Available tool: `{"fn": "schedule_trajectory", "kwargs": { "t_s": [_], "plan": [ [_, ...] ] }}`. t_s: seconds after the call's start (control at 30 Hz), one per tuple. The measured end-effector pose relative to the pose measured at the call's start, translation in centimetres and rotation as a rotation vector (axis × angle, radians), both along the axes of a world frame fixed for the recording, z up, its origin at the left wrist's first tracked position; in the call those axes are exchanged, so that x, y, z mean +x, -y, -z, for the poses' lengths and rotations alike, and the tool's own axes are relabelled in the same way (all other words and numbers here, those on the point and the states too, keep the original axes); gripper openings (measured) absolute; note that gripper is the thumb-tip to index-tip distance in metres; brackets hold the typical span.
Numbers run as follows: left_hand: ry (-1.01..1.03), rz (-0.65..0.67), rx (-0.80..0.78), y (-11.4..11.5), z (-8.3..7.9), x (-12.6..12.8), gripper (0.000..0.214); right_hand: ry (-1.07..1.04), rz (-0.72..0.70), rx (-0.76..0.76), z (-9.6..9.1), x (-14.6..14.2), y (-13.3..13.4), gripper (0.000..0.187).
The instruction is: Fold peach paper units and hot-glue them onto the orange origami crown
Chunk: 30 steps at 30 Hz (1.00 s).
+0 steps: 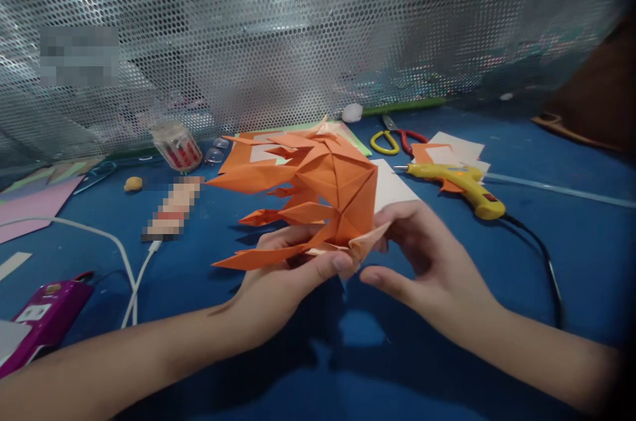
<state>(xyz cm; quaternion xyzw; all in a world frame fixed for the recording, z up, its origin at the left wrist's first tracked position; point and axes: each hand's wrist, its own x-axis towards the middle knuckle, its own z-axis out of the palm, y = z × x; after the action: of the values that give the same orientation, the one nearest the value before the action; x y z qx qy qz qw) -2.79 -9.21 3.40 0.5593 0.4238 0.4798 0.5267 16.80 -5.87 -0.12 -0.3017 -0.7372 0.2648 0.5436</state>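
Observation:
A folded orange paper origami model (pixel 338 176), with a faceted body and several long pointed spikes to the left, is held up above the blue table. My left hand (pixel 288 285) grips its lower edge, thumb in front and fingers behind, partly covered by the spikes. At the lower right corner, my right hand (pixel 437 262) has its fingers curled behind a pale peach flap (pixel 368 242). The right thumb sits just below that flap, and whether it presses on the paper is hard to see. Behind the model lie sheets of orange and pale green paper (pixel 360 139).
A yellow glue gun (pixel 454 179) lies right, near paper scraps (pixel 460 146) and red-and-yellow-handled pliers (pixel 397 136). A jar (pixel 176 146) stands back left. White cables (pixel 122 242), a purple box (pixel 52 308) and pink paper (pixel 34 209) lie left. Perforated metal mesh (pixel 278 43) rises behind.

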Motion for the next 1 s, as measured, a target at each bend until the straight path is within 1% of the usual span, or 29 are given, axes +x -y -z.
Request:
{"fn": "schedule_trajectory", "kwargs": {
  "t_s": [0.03,0.07,0.1,0.17,0.27,0.37,0.53,0.6,0.67,0.7,0.83,0.93,1.0],
  "plan": [
    [0.025,0.014,-0.019,0.0,0.0,0.0,0.014,0.038,-0.034,-0.088,0.1,-0.1,-0.1,0.032],
    [0.036,0.018,-0.037,-0.1,0.1,0.1,0.019,0.071,-0.066,-0.146,0.1,-0.2,-0.2,0.032],
    [0.036,0.005,-0.049,-0.1,0.1,0.1,0.023,0.095,-0.085,-0.179,0.1,-0.2,-0.2,0.030],
    [0.012,-0.029,-0.050,-0.1,0.1,0.2,0.024,0.093,-0.087,-0.184,-0.3,-0.2,-0.2,0.026],
    [0.008,-0.028,-0.025,-0.1,0.2,0.2,0.019,0.069,-0.071,-0.139,-0.8,-0.1,0.0,0.019],
    [0.009,-0.002,0.007,-0.1,0.5,0.3,0.016,0.107,-0.076,-0.096,-1.1,0.1,0.2,0.018],
    [-0.050,0.007,0.104,0.1,1.0,0.1,0.023,0.171,-0.051,-0.003,-1.1,0.5,0.2,0.009],
    [-0.044,0.031,0.114,0.1,1.2,-0.2,0.019,0.179,-0.050,0.032,-1.0,0.6,0.2,0.004],
    [-0.033,0.064,0.133,0.1,1.3,-0.5,0.007,0.184,-0.053,0.066,-0.8,0.7,0.2,0.001],
    [-0.036,0.081,0.145,0.1,1.3,-0.6,0.002,0.189,-0.057,0.081,-0.8,0.8,0.1,0.001],
    [-0.073,0.123,0.205,0.0,0.8,-0.8,0.005,0.206,-0.048,0.124,-0.8,0.8,0.1,0.004],
    [-0.117,0.110,0.225,0.0,0.8,-0.6,0.005,0.218,-0.035,0.147,-0.9,0.7,0.1,0.011],
    [-0.148,0.067,0.240,0.1,1.1,-0.6,0.006,0.230,-0.039,0.162,-1.1,0.7,0.1,0.013]
  ]
}}
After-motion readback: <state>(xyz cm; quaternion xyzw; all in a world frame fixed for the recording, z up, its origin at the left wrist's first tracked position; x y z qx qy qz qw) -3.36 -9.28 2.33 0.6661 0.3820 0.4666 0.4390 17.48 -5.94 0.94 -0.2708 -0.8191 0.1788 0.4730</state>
